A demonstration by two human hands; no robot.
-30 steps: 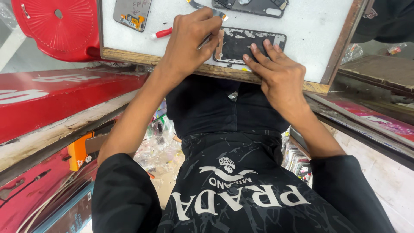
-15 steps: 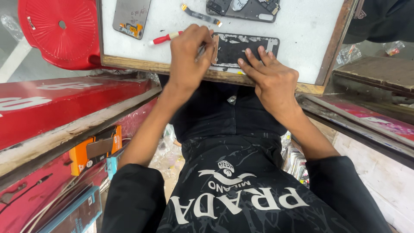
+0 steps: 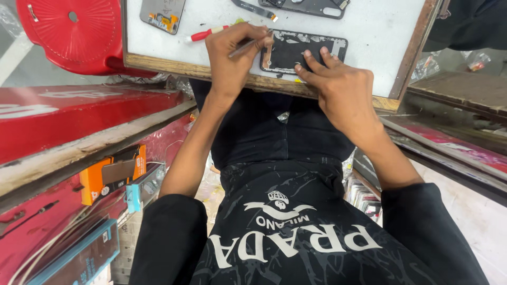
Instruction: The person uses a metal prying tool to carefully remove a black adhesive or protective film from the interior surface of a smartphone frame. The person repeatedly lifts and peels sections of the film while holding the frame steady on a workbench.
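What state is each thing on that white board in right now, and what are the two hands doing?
Opened phone: lying flat, back off, insides showing.
Thin metal tool: held tilted, tip at the phone's left edge.
Left hand: closed on the tool.
Right hand: fingers spread, pressing on the phone.
Red-handled screwdriver: lying loose.
Red stool: nobody on it.
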